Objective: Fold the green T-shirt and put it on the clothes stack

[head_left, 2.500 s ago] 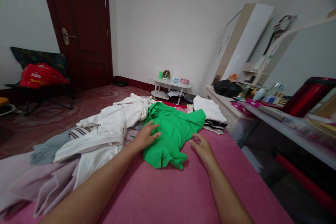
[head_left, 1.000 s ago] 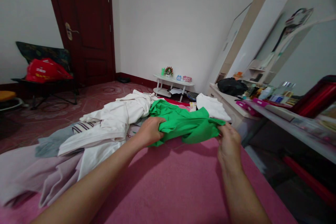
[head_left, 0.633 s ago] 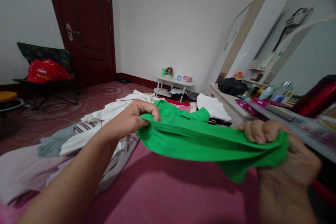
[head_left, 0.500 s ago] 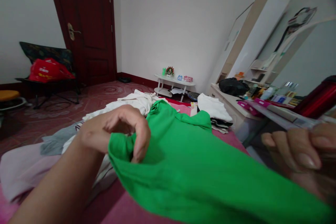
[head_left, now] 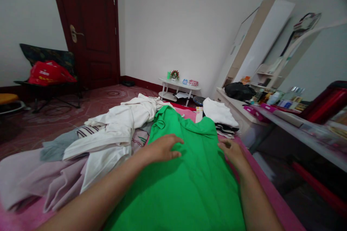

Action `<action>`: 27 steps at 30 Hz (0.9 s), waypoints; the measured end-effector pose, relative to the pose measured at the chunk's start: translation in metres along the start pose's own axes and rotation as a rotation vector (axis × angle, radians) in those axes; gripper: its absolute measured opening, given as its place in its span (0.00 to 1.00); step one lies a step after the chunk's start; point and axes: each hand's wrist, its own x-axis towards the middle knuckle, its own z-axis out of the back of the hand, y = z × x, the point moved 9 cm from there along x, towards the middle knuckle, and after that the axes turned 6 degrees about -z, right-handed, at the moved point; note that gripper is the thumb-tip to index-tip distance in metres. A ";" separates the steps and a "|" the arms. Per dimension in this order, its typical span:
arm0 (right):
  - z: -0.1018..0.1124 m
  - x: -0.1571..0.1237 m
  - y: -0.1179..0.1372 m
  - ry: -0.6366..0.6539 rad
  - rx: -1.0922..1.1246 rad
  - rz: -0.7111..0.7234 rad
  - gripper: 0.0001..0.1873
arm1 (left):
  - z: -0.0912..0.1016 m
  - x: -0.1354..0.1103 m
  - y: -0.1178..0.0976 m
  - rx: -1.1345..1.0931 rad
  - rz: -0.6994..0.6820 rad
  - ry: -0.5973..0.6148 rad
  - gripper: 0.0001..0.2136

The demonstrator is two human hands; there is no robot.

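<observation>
A bright green shirt [head_left: 187, 184] lies spread flat on the pink bed cover [head_left: 273, 202], its collar end pointing away from me. My left hand [head_left: 162, 148] rests palm down on the shirt's upper left part, fingers stretched out. My right hand [head_left: 231, 151] lies flat on the shirt's upper right edge, fingers extended. Neither hand grips the cloth.
A heap of white, grey and pale pink clothes [head_left: 103, 137] lies to the left of the shirt. A folded stack topped by a white garment [head_left: 219, 113] sits at the bed's far right. A cluttered desk [head_left: 287, 115] runs along the right; a dark door [head_left: 92, 29] stands behind.
Both hands gripped the crumpled green shirt, lifted it and pulled it toward me; now it lies spread out flat and both hands have let go and rest open on it.
</observation>
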 end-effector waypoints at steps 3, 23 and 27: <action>-0.020 0.003 -0.049 0.018 -0.213 -0.089 0.21 | -0.040 0.003 0.039 0.251 0.059 -0.006 0.25; -0.027 -0.013 -0.072 -0.090 -0.431 -0.054 0.18 | -0.066 -0.001 0.046 0.434 0.057 -0.061 0.21; -0.028 -0.013 -0.071 -0.087 -0.425 -0.049 0.18 | -0.069 0.000 0.048 0.459 0.060 -0.057 0.21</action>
